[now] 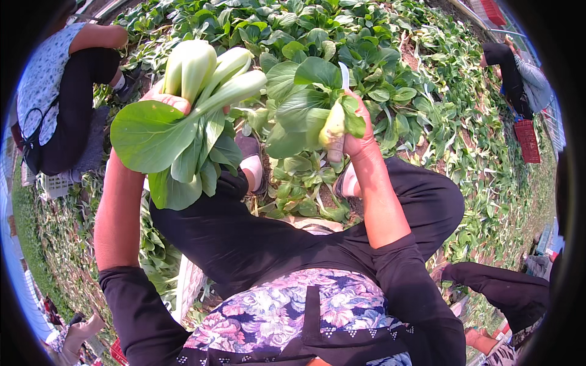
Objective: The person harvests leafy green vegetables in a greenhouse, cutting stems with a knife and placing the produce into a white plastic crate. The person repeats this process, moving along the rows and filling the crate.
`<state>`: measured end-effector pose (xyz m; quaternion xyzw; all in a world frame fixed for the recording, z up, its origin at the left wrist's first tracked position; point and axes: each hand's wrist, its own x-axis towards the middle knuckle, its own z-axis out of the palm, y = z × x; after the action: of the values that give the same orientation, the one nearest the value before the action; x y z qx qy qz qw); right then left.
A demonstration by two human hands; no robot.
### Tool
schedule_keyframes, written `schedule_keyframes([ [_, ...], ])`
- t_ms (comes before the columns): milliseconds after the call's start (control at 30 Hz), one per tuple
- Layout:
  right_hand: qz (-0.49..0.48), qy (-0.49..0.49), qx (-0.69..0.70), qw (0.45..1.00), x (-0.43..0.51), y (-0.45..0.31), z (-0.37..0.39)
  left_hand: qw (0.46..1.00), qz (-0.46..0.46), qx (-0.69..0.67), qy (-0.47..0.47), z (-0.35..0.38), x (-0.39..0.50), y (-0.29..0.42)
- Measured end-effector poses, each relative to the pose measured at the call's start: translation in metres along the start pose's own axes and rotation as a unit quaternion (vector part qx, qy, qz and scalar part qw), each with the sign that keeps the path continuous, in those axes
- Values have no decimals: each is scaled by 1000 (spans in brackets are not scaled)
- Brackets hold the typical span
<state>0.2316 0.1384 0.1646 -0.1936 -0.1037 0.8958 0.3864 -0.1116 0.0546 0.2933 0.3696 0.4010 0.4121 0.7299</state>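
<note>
In my left hand point(167, 99) is a bunch of bok choy point(194, 78), with its pale stalk ends up and its broad green leaves hanging down. My right hand point(359, 123) grips a knife, whose blade point(344, 75) points up beyond my fingers and whose handle point(335, 153) shows below. The same hand also holds loose bok choy leaves point(306, 105), one of them yellowed, against the knife. Between my feet, cut leaves point(302, 187) and small plants cover the soil.
Bok choy plants point(293, 27) stand densely ahead. Leaf litter point(494, 183) spreads to the right. A person point(68, 91) crouches at left, another point(526, 78) sits at far right near a red crate point(527, 141). A white crate point(187, 283) with greens stands beside my left leg. Someone's leg point(499, 290) shows lower right.
</note>
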Motion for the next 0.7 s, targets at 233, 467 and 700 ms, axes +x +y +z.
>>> schedule_keyframes([
  [233,-36,-44,81,995,-59,8,-62,967,-38,-184,171,9,-29,-20],
  [467,-74,60,2,995,-102,17,-44,985,-23,-12,171,51,14,-26],
  [700,44,1,-187,981,-94,7,-12,987,-95,102,77,106,74,-89],
])
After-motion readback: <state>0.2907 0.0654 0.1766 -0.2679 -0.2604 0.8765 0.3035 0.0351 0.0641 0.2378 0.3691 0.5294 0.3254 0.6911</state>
